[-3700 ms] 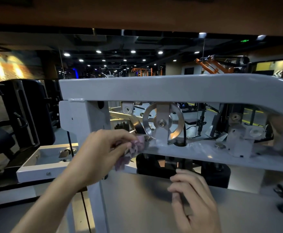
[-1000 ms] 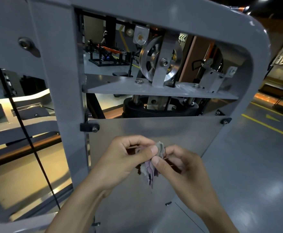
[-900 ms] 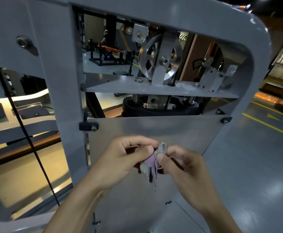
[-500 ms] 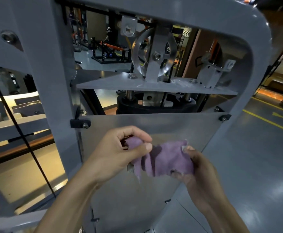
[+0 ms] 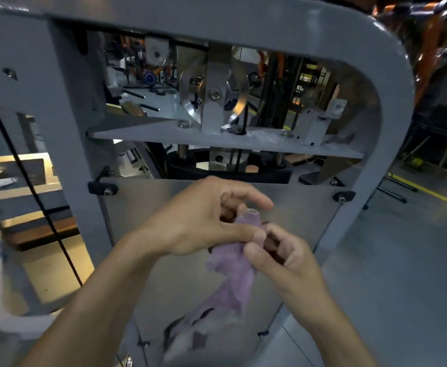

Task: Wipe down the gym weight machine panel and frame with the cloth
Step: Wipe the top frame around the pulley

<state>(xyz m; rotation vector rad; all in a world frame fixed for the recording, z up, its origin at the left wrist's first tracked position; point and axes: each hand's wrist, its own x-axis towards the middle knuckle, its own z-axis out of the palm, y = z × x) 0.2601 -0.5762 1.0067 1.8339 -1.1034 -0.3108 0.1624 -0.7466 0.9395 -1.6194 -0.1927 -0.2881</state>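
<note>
A purple cloth hangs in front of the machine's flat metal panel. My left hand pinches its top end between thumb and fingers. My right hand pinches the cloth just below, on its right side. The cloth's lower part dangles long and loose toward the bottom of the view. The grey frame surrounds the panel, with a curved right upright. Neither hand touches the panel.
Above the panel a grey shelf plate carries a silver pulley wheel and a small bracket. A black cable runs down at the left. Grey floor with a yellow line lies to the right.
The cloth, spread wide between both hands half a second ago, now hangs long and narrow. My hands have come close together at its top end, and the view has shifted closer.
</note>
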